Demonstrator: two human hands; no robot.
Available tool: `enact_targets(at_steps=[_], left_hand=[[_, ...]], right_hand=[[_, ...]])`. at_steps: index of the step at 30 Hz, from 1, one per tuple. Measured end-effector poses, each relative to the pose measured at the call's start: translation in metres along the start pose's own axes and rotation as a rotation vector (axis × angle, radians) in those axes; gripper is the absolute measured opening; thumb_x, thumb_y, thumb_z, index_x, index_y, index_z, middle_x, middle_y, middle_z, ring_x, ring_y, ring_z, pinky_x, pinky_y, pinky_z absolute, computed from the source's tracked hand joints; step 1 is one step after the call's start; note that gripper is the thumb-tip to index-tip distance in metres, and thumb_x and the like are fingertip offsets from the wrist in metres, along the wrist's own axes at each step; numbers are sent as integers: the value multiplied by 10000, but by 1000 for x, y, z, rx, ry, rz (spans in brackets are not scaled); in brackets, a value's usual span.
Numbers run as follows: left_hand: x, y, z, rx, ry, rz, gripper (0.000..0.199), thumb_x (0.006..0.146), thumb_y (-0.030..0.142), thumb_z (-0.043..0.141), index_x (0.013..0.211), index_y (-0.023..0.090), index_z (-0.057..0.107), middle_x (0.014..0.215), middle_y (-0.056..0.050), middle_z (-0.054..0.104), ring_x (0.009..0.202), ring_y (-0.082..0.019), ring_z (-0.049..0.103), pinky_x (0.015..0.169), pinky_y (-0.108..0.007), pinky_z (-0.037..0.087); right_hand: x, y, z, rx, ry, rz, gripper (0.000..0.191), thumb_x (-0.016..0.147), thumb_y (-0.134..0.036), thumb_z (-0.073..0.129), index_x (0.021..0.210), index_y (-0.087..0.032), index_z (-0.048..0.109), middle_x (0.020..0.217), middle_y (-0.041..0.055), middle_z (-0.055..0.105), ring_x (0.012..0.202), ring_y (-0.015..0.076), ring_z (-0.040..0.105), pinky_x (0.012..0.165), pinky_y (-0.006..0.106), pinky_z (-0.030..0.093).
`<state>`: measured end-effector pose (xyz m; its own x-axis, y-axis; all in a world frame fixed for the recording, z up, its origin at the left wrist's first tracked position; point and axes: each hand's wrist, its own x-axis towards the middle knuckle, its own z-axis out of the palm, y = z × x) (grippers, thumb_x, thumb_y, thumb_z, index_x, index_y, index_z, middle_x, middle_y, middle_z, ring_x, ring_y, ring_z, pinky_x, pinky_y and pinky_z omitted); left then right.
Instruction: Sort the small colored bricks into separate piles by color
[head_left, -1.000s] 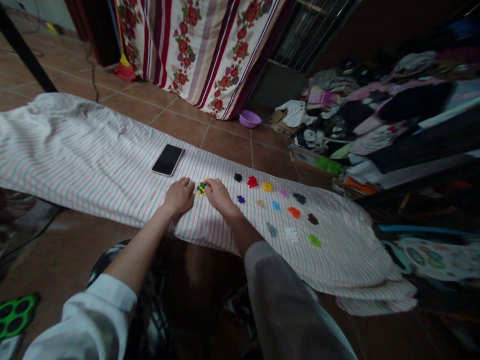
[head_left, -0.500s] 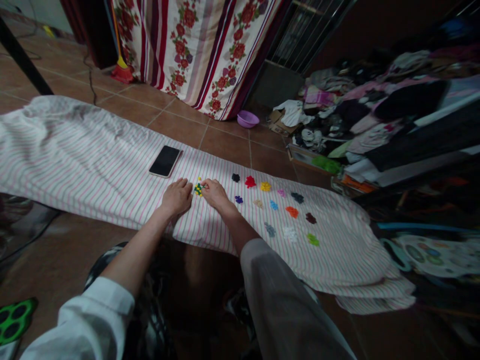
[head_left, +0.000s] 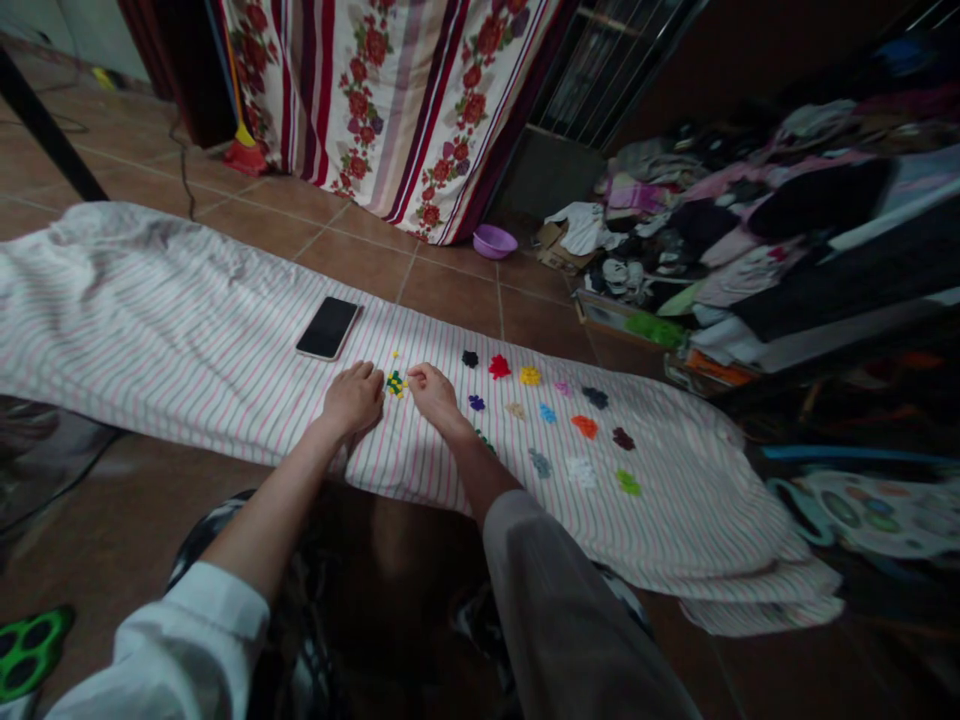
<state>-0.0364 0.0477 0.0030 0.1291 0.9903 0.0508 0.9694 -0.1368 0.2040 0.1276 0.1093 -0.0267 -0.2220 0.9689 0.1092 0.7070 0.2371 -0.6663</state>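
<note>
I have the green and yellow cluster [head_left: 394,384] lying on the striped surface [head_left: 187,320], in the gap between my two hands, a spot both can reach; one yellow piece [head_left: 396,354] sits apart, just beyond it. My right hand [head_left: 433,393] is at the cluster's right side, thumb and forefinger near each other; from here I cannot tell whether that grip pinches a piece or nothing. My left hand [head_left: 355,397] lies palm down just left of the cluster, fingers stretched out and holding nothing that I can see, perhaps to brace me or guard that side. To the right, small piles lie apart by colour, among them a black pile [head_left: 469,358], a red pile [head_left: 499,367] and an orange pile [head_left: 584,427]; I judge the spacing keeps colours from mixing. The phone [head_left: 328,329] lies beyond my left hand, clear of both. Past the surface, a purple basin [head_left: 494,241] stands on the tiled floor [head_left: 450,285]
</note>
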Motion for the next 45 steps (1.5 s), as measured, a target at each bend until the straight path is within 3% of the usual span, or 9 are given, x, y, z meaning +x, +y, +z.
enact_targets(at_steps=[10,14,17,21,28,32,39,45], left_hand=[[1,4,-4,34,-1,-24,208,924,263,411,993,192,594,1084,-97,593,1085,-236,545,880,-358,445],[2,4,-4,31,8,-27,233,932,275,398,999,193,605,1091,-98,604,1077,-239,558,871,-363,448],[2,4,-2,35,7,-23,236,929,283,408,1026,195,605,1126,-96,605,1104,-239,557,883,-358,448],[2,4,-1,39,9,-26,250,930,288,405,1042,194,607,1150,-95,607,1122,-245,558,892,-361,452],[2,5,-2,41,-2,-30,261,931,305,401,1037,194,612,1159,-96,608,1130,-242,561,899,-359,456],[2,5,-2,38,-6,-35,266,936,303,395,1053,193,608,1179,-95,609,1130,-242,562,894,-360,456],[1,6,-3,60,-12,-33,260,929,302,407,1055,197,609,1159,-84,609,1123,-232,563,889,-341,454],[1,6,-5,64,-32,-33,263,931,302,401,1062,200,606,1173,-82,601,1130,-228,557,885,-333,450]], right_hand=[[4,8,2,192,-22,134,147,856,-201,496,940,-219,615,855,3,665,816,156,625,817,323,496],[5,12,2,492,-14,213,99,857,-229,512,901,-206,597,809,-2,650,746,123,642,759,285,526],[6,13,-9,707,49,279,73,858,-242,529,874,-194,581,779,0,651,682,97,643,703,250,537],[4,17,-34,813,86,292,83,807,-254,631,847,-183,612,722,-3,657,638,95,643,661,241,552],[-14,32,-55,933,168,314,150,722,-249,734,839,-169,682,725,14,685,732,128,686,791,311,591],[-22,38,-57,917,154,294,175,731,-254,711,879,-165,685,741,23,683,761,141,690,825,330,575],[-33,47,-73,802,180,266,271,684,-277,664,925,-157,694,762,35,678,677,130,625,685,283,525],[-69,54,-106,368,165,76,267,768,-309,593,962,-183,725,886,57,695,812,178,636,799,340,514]])
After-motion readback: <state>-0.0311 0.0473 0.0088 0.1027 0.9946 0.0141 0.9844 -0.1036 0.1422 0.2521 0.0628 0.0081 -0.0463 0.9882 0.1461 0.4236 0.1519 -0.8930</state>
